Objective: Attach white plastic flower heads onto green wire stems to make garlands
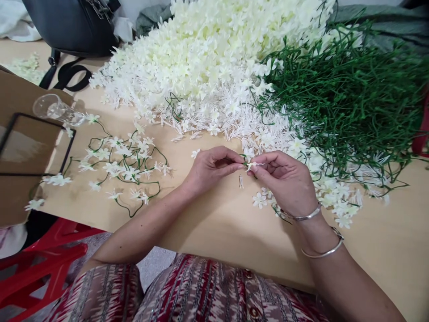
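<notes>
My left hand (209, 167) and my right hand (284, 179) meet over the wooden table (217, 223), fingertips pinched together. Between them is a small white artificial flower (250, 165) on a thin green stem. Both hands pinch this piece, the left from the left side, the right from the right. A loose white flower part (240, 181) lies on the table just below the fingertips. A few white flowers (259, 200) lie under my right wrist, which wears two silver bangles.
A big heap of white flowers (208, 58) fills the back of the table. Green stems (342, 98) are piled at the right. Finished flowered stems (124, 165) lie at the left, by a cardboard box (20, 147), a clear cup (50, 107) and a black bag (70, 27). A red stool (43, 264) stands lower left.
</notes>
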`<control>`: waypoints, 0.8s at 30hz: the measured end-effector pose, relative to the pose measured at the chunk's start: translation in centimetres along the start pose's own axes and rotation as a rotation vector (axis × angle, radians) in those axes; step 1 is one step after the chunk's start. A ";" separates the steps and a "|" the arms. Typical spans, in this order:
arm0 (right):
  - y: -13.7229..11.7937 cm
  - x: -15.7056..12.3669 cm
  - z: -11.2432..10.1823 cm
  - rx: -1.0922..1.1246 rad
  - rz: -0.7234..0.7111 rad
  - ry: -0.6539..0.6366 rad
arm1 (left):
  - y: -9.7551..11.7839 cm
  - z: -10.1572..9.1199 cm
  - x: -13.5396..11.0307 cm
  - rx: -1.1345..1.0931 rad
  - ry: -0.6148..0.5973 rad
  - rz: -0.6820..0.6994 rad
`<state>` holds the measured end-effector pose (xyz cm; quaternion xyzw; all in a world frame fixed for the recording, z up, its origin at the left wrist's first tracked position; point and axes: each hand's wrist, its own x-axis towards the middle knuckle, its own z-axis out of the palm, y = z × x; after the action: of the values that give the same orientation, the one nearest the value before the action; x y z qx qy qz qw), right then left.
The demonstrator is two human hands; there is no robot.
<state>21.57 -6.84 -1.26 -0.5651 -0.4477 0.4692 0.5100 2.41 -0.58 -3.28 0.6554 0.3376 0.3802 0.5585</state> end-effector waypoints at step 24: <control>0.4 0.3 -0.7 0.045 0.057 -0.046 | 0.5 -0.4 0.2 0.117 -0.069 0.074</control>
<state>22.29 -6.70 -1.63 -0.5550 -0.4325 0.5064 0.4985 2.21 -0.26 -2.74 0.7116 0.3154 0.3572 0.5163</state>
